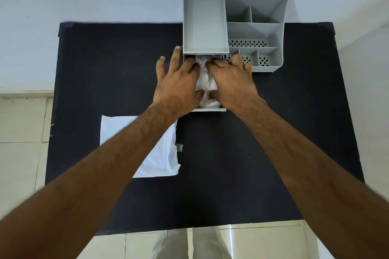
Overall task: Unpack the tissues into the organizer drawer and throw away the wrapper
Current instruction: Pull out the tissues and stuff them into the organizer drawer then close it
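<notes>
A grey plastic organizer [254, 33] stands at the far edge of the black table. Its drawer [210, 109] is pulled out toward me, under the organizer's left compartment. White tissues [205, 82] fill the drawer. My left hand [177, 84] and my right hand [232, 82] lie side by side on top of the tissues, palms down, fingers spread and reaching into the back of the drawer. The hands hide most of the tissues. A flat white wrapper [155, 153] lies on the table to the near left, partly under my left forearm.
The black table [294, 132] ends at a pale wall behind the organizer. Tiled floor shows on both sides and in front. My legs in light trousers stand at the table's near edge.
</notes>
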